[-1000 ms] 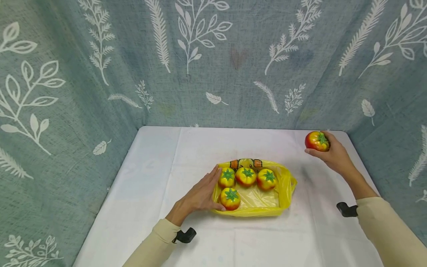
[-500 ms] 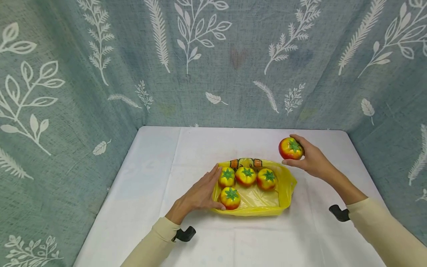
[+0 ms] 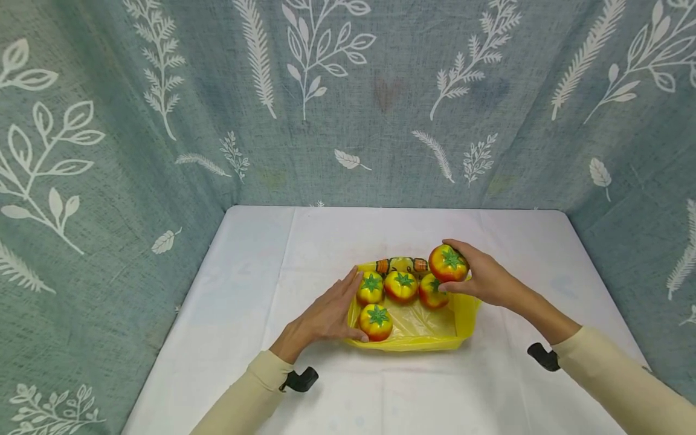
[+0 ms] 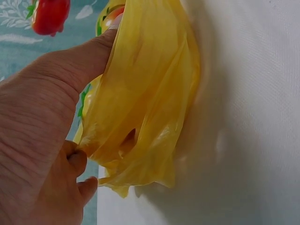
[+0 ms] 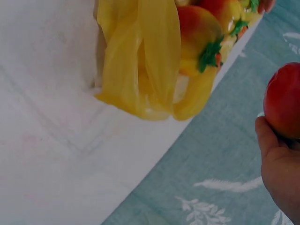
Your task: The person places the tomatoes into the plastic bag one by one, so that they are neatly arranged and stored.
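A glossy red-and-yellow toy tomato (image 3: 447, 263) with a green leafy top is gripped by my right hand (image 3: 492, 281), thumb on its near side. It hangs above the right end of a yellow plastic bag (image 3: 466, 314), partly covering a tomato (image 3: 431, 294) inside. Three more tomatoes lie in the bag: one at the back middle (image 3: 401, 286), and two along the left side. My left hand (image 3: 326, 314) holds the bag's left end, with its thumb at the front rim. In the left wrist view, fingers (image 4: 87, 187) curl at the yellow plastic (image 4: 150, 79).
The bag lies open on a white-covered table (image 3: 244, 272). Grey-green leaf-patterned cloth (image 3: 348, 121) stands behind the table and along both sides. A small black device (image 3: 301, 379) is strapped at each wrist.
My right hand has carried the tomato leftward and nearer, from the table's far right corner to over the bag's right end. The left hand and bag stay nearly still.
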